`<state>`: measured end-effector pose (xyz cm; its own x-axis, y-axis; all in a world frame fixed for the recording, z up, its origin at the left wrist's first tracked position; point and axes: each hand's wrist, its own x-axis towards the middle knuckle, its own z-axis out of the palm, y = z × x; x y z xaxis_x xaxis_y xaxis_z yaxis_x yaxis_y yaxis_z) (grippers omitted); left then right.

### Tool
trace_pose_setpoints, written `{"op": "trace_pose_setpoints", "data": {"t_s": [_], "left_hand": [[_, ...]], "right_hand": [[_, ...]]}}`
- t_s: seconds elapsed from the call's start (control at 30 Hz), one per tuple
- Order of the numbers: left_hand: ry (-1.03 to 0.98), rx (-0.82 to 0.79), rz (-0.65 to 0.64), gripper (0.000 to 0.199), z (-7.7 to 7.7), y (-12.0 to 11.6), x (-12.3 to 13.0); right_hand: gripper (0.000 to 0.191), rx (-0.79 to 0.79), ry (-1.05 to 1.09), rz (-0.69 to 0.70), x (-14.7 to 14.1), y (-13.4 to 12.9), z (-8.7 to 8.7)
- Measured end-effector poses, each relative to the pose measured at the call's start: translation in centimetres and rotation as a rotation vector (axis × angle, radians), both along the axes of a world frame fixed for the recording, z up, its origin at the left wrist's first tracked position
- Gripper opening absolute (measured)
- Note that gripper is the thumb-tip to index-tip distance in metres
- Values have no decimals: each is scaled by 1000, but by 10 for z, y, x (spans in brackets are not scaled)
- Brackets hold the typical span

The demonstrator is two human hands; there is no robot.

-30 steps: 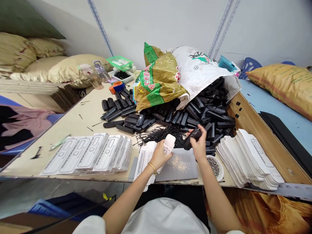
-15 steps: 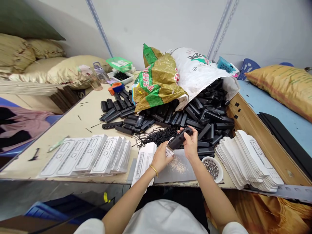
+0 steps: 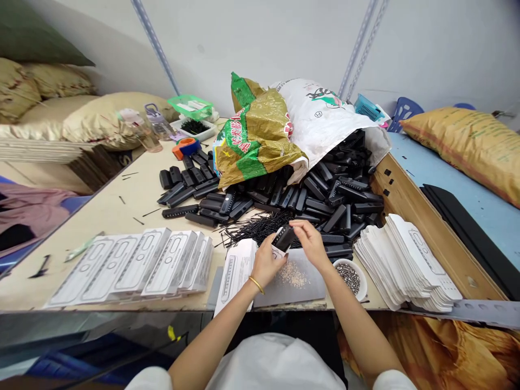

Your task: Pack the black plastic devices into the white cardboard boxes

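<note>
My left hand (image 3: 266, 261) is closed round a small white printed box (image 3: 278, 251), its upper end open. A black oblong plastic case (image 3: 284, 237) with a row of light marks along one side stands partly inside that box, tilted. The fingers of my right hand (image 3: 309, 244) pinch the case's upper right end. How deep the case sits is hidden by the left hand. Below the hands, small pale grains (image 3: 293, 275) lie on a grey sheet (image 3: 280, 295). Beside my left wrist is a pile of flat white printed cartons (image 3: 233, 276).
Filled white boxes (image 3: 142, 262) stand in a row at left. Black cases (image 3: 317, 200) heap behind, by thin black sticks (image 3: 260, 227) and sacks (image 3: 260, 135). At right are a bowl of small metal parts (image 3: 348, 277), stacked flat cartons (image 3: 406, 262) and a wooden edge board (image 3: 430, 227).
The black case has gone down into the box in my left hand. My right hand has shifted from round the case's body to its upper end. The view has turned slightly right.
</note>
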<state>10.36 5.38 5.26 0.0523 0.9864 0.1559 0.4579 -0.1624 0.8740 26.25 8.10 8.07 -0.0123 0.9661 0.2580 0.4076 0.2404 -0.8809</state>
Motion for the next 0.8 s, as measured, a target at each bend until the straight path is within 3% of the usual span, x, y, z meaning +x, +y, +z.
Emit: {"op": "trace_pose_setpoints", "data": {"t_s": [0.1, 0.2, 0.33, 0.53, 0.67, 0.8], "left_hand": [[-40, -32, 102, 55, -6, 4, 0], [-90, -41, 122, 65, -8, 4, 3], [-139, -29, 70, 72, -12, -2, 8], [-154, 42, 5, 75, -13, -5, 9], [-144, 35, -23, 76, -12, -5, 8], [-120, 10, 5, 76, -13, -6, 11]], "right_hand": [[25, -180, -476, -136, 1, 21, -17], [20, -301, -746, -121, -5, 35, -36], [28, -320, -836, -98, -14, 35, -50], [24, -357, -851, -100, -16, 31, -53], [14, -325, -743, -102, -7, 32, -44], [8, -269, -566, -117, 11, 31, -24]]}}
